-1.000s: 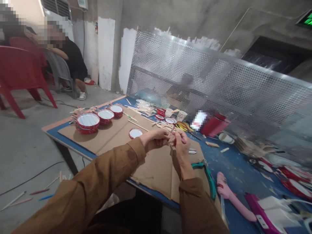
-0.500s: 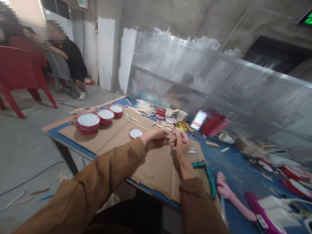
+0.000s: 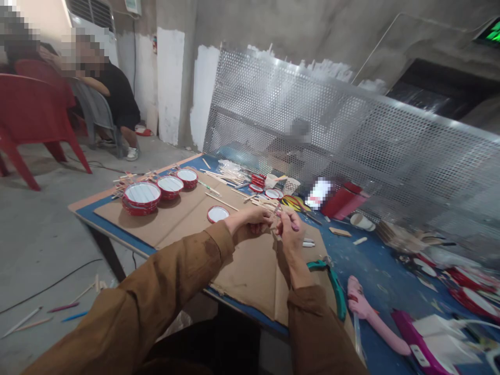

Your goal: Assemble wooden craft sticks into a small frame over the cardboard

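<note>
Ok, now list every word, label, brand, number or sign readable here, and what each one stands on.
No word or number can be read.
Green lit sign high on the wall: cut off by the frame, too blurred to read.
White label by the red container: pixelated, unreadable.
Small red-and-white sign on the wall: too small to read.
White label on the purple piece: too blurred to read.

Matt corrugated cardboard (image 3: 244, 265), smooth pale wooden sticks (image 3: 221, 201), perforated bright metal panel (image 3: 297, 114)
</note>
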A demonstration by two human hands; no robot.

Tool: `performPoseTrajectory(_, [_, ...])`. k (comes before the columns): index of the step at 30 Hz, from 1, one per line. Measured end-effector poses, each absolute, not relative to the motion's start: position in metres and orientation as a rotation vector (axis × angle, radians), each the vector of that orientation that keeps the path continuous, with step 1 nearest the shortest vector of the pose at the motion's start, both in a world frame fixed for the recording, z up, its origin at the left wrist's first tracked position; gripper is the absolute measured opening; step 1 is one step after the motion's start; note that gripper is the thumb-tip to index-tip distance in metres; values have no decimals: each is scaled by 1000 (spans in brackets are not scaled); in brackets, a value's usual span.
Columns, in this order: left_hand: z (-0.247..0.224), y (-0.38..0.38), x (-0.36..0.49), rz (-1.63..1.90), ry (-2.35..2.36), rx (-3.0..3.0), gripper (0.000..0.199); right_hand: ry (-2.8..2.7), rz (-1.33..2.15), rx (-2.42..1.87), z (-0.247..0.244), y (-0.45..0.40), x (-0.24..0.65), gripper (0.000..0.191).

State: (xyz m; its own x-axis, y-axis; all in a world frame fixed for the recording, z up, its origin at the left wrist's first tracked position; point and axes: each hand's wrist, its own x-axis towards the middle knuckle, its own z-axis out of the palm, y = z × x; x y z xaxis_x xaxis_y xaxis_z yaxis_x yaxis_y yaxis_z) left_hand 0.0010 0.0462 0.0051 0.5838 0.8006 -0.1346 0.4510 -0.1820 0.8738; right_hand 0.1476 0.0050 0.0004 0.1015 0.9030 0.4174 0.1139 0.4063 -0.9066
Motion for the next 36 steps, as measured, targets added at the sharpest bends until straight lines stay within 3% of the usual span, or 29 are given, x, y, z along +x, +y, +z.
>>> performPoseTrajectory(36, [10,41,1,458,1040,1788,25,-1374,714,-1036,2,4,147,34])
